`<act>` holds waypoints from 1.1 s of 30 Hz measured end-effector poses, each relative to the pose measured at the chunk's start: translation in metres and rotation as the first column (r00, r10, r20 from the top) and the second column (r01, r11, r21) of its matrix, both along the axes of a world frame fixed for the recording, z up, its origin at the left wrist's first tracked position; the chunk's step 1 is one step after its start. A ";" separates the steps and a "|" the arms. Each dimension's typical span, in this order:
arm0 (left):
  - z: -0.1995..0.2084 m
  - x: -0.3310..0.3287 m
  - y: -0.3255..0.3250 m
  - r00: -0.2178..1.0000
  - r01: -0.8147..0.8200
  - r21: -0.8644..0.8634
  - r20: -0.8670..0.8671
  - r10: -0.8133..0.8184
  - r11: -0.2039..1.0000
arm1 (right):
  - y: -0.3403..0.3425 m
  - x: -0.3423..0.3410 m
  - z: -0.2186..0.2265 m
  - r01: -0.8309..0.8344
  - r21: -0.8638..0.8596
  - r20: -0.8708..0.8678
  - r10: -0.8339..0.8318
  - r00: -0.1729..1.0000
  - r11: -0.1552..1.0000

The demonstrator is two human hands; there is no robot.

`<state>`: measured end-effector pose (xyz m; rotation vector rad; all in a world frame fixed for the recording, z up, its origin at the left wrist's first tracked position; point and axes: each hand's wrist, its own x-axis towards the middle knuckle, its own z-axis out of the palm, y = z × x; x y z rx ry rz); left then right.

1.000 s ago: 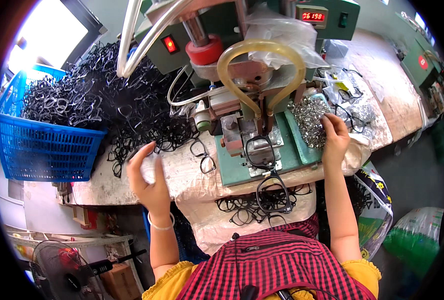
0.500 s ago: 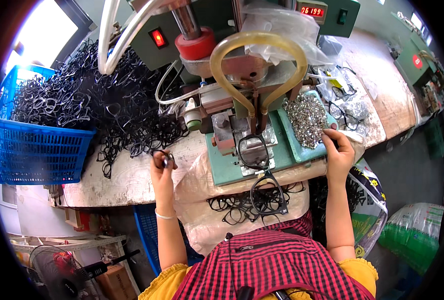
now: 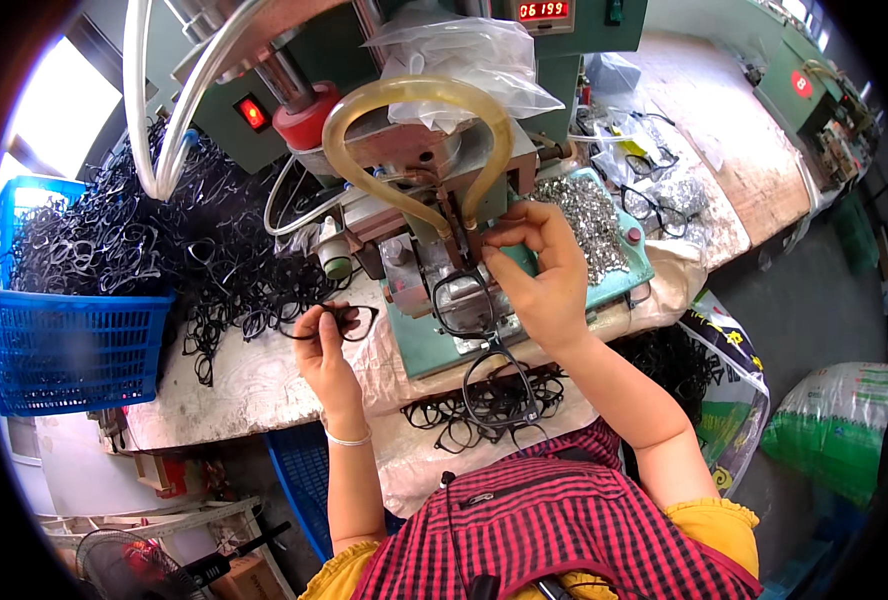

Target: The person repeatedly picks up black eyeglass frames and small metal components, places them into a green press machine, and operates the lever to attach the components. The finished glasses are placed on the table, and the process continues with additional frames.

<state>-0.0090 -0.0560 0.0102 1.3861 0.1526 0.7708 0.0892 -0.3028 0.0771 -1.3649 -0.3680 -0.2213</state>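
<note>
One metal press point(image 3: 376, 215) on a green base fills the centre; to its left lies a big heap of dark eyeglass frames point(image 3: 224, 265), spilling beside a blue basket point(image 3: 74, 350); at right sits a teal tray point(image 3: 636, 262); a smaller pile of frames point(image 3: 444, 410) rests on the cloth below the bench; the two hands are apart; the left hand point(image 3: 329, 375) pinches a loose frame point(image 3: 376, 318); the right hand point(image 3: 554, 285) is at the press's nozzles, and whether its fingertips grip anything, I cannot tell; under them, a mounted frame point(image 3: 489, 341) tilts down over the bench edge, its work seemingly unfinished; judging by the heap, much is left; tiny metal bits point(image 3: 589, 225) fill the tray.
</note>
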 end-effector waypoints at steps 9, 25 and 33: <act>0.142 0.028 -0.055 0.891 -0.054 0.478 0.419 -0.174 0.877 | 0.009 -0.022 0.030 -0.119 0.179 -0.151 0.147 0.978 0.977; 0.111 0.013 -0.084 0.907 0.115 0.946 0.024 -0.420 0.302 | -0.092 0.043 -0.068 0.533 -0.700 0.447 -0.290 0.846 0.476; 0.103 -0.009 -0.089 0.950 0.132 0.933 -0.022 -0.313 0.335 | -0.093 0.041 -0.070 0.479 -0.793 0.420 -0.232 0.877 0.376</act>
